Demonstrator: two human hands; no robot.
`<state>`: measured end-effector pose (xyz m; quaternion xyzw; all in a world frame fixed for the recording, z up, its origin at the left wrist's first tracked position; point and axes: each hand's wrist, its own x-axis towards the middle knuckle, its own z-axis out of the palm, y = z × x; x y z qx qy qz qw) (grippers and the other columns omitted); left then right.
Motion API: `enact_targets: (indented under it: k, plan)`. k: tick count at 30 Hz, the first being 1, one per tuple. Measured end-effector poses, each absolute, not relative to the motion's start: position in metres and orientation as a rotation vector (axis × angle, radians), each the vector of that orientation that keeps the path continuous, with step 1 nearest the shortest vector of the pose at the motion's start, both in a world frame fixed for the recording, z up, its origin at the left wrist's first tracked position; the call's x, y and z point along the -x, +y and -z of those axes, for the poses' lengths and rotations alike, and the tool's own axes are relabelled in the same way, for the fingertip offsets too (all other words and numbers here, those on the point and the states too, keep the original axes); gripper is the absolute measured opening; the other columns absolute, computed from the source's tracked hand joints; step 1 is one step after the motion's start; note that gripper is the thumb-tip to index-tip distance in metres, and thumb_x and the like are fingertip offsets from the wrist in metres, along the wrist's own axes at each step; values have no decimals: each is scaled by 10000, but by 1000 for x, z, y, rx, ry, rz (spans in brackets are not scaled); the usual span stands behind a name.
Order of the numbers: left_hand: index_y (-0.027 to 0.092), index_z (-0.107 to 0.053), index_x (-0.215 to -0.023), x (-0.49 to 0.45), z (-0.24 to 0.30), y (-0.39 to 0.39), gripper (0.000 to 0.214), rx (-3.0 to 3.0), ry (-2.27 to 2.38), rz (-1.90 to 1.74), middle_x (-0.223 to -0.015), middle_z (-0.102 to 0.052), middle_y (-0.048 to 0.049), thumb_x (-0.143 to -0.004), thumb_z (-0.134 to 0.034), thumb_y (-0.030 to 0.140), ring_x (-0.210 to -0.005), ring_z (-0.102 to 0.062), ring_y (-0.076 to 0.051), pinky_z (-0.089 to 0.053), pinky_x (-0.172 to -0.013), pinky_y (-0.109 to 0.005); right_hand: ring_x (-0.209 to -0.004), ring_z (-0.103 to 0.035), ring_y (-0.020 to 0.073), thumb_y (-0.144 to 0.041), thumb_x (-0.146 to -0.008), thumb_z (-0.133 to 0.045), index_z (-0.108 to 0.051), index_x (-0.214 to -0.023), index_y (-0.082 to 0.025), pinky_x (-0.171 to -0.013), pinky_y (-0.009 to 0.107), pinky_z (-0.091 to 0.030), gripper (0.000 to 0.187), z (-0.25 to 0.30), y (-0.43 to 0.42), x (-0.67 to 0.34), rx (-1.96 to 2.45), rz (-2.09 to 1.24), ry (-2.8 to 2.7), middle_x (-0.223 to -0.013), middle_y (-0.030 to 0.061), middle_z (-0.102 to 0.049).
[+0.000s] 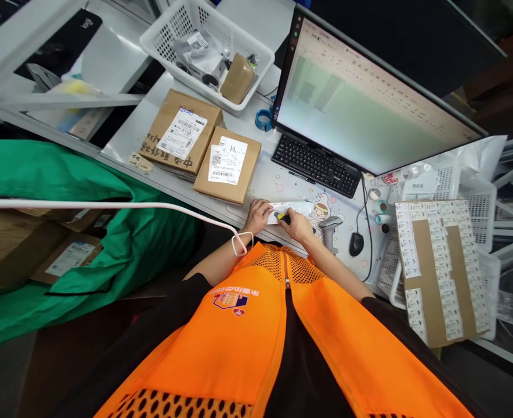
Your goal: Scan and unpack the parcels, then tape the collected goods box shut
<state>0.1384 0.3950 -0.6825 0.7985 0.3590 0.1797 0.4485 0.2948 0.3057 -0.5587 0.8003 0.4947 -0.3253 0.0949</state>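
Grey desk (pixel 130 130) below monitor (pixel 369 110): left hand (pixel 259 215) clasps white pouch (pixel 293 207), right hand (pixel 299 225) closed around yellow pen (pixel 283 218)

The pale grey worktop (pixel 128 130) carries a white mesh basket (pixel 165 35) at its far left corner. In front of it lie two labelled cardboard boxes side by side, the larger box (pixel 180 130) to the left of the smaller box (pixel 227 164). A blue tape roll (pixel 263 119) sits between the basket and the monitor (pixel 369 98), and a black keyboard (pixel 315 164) lies below the screen. Along the near edge, a patterned mat (pixel 282 187) bears a white packet (pixel 293 207), a grey scanner (pixel 331 229) and a black mouse (pixel 356 244).
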Motion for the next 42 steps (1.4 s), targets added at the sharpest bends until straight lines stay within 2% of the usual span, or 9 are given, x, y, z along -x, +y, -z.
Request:
enact_targets:
  k: [6, 10, 14, 17, 20, 22, 26, 30, 42]
  plan:
    - [221, -693, -924, -137, 681, 397, 231, -2002, 848, -482, -1088, -698, -128, -1065, -515, 265, -1102, -574, -305, -447, -1078, -477, -1082, -724, 327, -503, -1075, -545, -600, -1294, -206, -906, 370, -515, 373, 559, 292, -296, -2503, 892, 1309, -1215, 167, -761]
    - [222, -683, -925, -134, 678, 397, 238, -2023, 866, -478, -1066, -700, -128, -1071, -500, 271, -1085, -582, -303, -455, -1064, -470, -1063, -730, 334, -454, -1100, -472, -593, -1322, -160, -928, 407, -524, 388, 542, 257, -362, -2757, 656, 827, -1162, 204, -752]
    - [222, -694, -969, -134, 670, 407, 207, -2107, 892, -406, -1073, -703, -126, -1057, -509, 256, -1094, -605, -306, -471, -1054, -461, -1076, -728, 374, -453, -1064, -534, -601, -1332, -112, -919, 436, -521, 439, 527, 225, -415, -2876, 463, 641, -1133, 240, -749]
    - [198, -714, -1107, -141, 662, 420, 165, -2162, 767, -325, -1184, -721, -133, -1012, -605, 276, -1165, -633, -313, -477, -1076, -454, -1065, -733, 360, -466, -1049, -563, -632, -1301, -142, -895, 403, -518, 416, 535, 227, -394, -2838, 689, 850, -1118, 205, -772]
    - [191, -682, -1346, -151, 656, 426, 378, -2179, 634, -259, -1417, -699, -124, -995, -684, 333, -1306, -625, -311, -448, -1132, -440, -1041, -738, 339, -494, -1031, -600, -653, -1284, -189, -868, 373, -513, 399, 549, 246, -347, -2720, 893, 1130, -1122, 161, -788]
    - [199, -676, -1402, -157, 655, 424, 413, -2186, 653, -208, -1444, -707, -113, -1014, -677, 339, -1319, -637, -312, -434, -1129, -444, -1033, -739, 335, -520, -1023, -622, -657, -1284, -205, -846, 361, -509, 411, 555, 259, -323, -2660, 927, 1245, -1131, 152, -791]
    - [194, -760, -1250, -164, 657, 411, 286, -2207, 787, -192, -1279, -785, -121, -1075, -573, 322, -1193, -693, -308, -423, -1067, -457, -1026, -740, 318, -520, -1037, -619, -651, -1287, -215, -841, 349, -501, 395, 558, 277, -310, -2593, 919, 1310, -1175, 149, -785]
    - [191, -769, -1099, -165, 661, 405, 290, -2289, 809, -239, -1160, -792, -132, -1096, -503, 306, -1105, -684, -308, -417, -1020, -451, -1055, -734, 315, -500, -1046, -614, -634, -1291, -223, -864, 353, -499, 370, 560, 288, -311, -2572, 911, 1310, -1194, 146, -776]
    - [182, -690, -1008, -172, 661, 406, 332, -2343, 814, -231, -921, -753, -140, -1119, -386, 257, -911, -679, -293, -422, -952, -428, -1072, -731, 352, -506, -1059, -554, -621, -1300, -213, -908, 420, -518, 385, 557, 282, -311, -2674, 837, 1063, -1169, 173, -763]
